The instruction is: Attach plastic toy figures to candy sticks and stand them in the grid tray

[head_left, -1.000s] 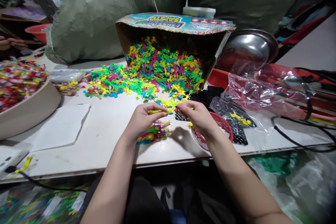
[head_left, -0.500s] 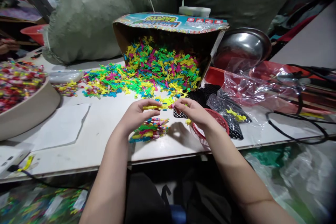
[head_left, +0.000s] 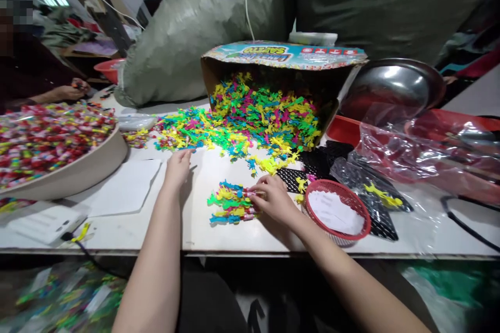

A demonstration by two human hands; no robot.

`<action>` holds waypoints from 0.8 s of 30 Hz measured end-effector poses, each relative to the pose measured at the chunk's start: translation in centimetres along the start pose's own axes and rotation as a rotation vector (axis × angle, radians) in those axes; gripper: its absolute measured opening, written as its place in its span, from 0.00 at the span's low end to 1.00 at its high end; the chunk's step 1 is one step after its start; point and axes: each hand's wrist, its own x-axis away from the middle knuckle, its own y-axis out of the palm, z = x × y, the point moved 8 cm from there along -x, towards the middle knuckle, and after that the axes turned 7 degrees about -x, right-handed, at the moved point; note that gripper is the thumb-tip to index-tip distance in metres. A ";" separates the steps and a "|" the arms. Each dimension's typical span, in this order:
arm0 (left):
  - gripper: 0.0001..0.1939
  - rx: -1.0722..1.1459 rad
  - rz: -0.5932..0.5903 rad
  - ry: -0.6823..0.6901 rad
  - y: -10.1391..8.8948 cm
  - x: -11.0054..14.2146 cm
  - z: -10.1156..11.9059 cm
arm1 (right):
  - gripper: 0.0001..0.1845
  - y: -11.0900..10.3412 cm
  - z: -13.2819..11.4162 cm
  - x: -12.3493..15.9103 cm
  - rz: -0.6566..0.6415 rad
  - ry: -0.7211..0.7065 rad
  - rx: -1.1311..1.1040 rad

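Carton (head_left: 273, 55): turquoise top with yellow lettering, red icon squares. Inside carton: figures (head_left: 265, 109), yellow, green, blue, magenta. Front of carton: sheet (head_left: 291, 179), black, white-dotted. Front right of carton: basket (head_left: 353, 199), red.

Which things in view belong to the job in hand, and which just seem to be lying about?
Likely part of the job:
row of toys, touched by the right hand
loose toys, near the left hand
cardboard box

Apparently lying about:
steel bowl
green sack

The white table (head_left: 197, 192) carries plastic figures (head_left: 230, 202), paper (head_left: 125, 187) and a red basket (head_left: 353, 199)
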 end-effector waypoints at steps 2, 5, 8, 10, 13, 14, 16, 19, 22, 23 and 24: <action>0.18 -0.146 -0.002 -0.023 1.1 -0.6 -1.6 | 0.10 -0.4 -0.3 0.1 0.008 -0.028 0.021; 0.18 -0.292 0.008 -0.056 2.2 -0.8 -2.9 | 0.11 -1.5 -0.8 -0.1 0.035 -0.063 0.035; 0.20 -0.390 0.021 -0.111 2.5 -0.6 -3.6 | 0.10 -2.3 -1.0 -0.2 0.062 -0.077 0.057; 0.22 -0.472 0.014 -0.142 2.4 -0.6 -3.9 | 0.10 -2.7 -1.1 -0.3 0.073 -0.084 0.069; 0.24 -0.538 0.031 -0.166 2.0 -0.8 -4.1 | 0.09 -2.9 -1.2 -0.3 0.062 -0.096 0.074; 0.24 -0.546 0.050 -0.174 1.7 -0.9 -4.2 | 0.09 -3.0 -1.3 -0.3 0.055 -0.100 0.072; 0.24 -0.543 0.071 -0.196 1.4 -1.1 -4.6 | 0.09 -3.2 -1.4 -0.2 0.044 -0.106 0.064; 0.25 -0.519 0.067 -0.234 1.0 -1.5 -5.3 | 0.10 -3.6 -1.9 -0.1 0.049 -0.112 0.046; 0.27 -0.509 0.093 -0.257 0.6 -1.9 -5.8 | 0.10 -4.0 -2.3 0.1 0.045 -0.111 0.030; 0.28 -0.508 0.096 -0.260 0.6 -2.1 -5.9 | 0.10 -4.2 -2.5 0.2 0.038 -0.112 0.028; 0.29 -0.502 0.091 -0.258 0.6 -2.3 -6.0 | 0.10 -4.3 -2.6 0.2 0.031 -0.114 0.029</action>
